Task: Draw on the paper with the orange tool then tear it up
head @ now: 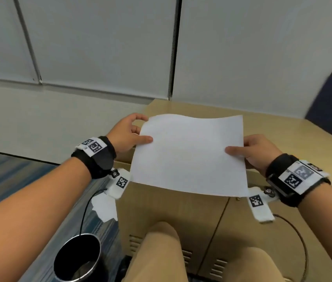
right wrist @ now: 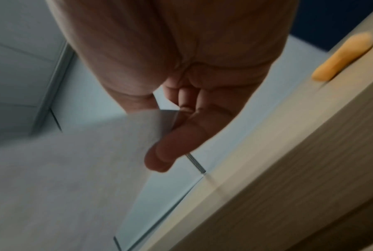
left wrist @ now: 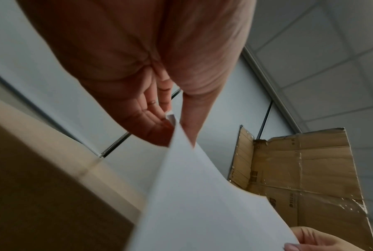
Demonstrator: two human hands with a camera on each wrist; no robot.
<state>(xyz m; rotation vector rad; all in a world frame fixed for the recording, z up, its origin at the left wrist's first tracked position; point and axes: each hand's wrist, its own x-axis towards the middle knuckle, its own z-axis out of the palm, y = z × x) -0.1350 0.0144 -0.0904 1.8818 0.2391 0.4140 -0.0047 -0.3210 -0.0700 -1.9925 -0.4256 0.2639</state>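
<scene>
A white sheet of paper [head: 189, 153] is held up in the air over the wooden cabinet top [head: 283, 131]. My left hand [head: 138, 133] pinches its left edge, thumb on top and fingers beneath. My right hand [head: 240, 151] pinches the right edge the same way. In the left wrist view the paper [left wrist: 202, 203] runs from my left hand [left wrist: 172, 125] down to the right hand's fingers [left wrist: 314, 241]. The right wrist view shows the paper [right wrist: 73, 169] gripped by my right hand [right wrist: 164, 129], and the orange tool [right wrist: 342, 57] lying on the cabinet top [right wrist: 288, 152]. No marks are visible on the sheet.
A round metal bin [head: 77, 257] stands on the carpet at lower left, beside my knees [head: 161, 253]. A cardboard box [left wrist: 299, 169] shows in the left wrist view. Grey wall panels [head: 100, 47] rise behind the cabinet.
</scene>
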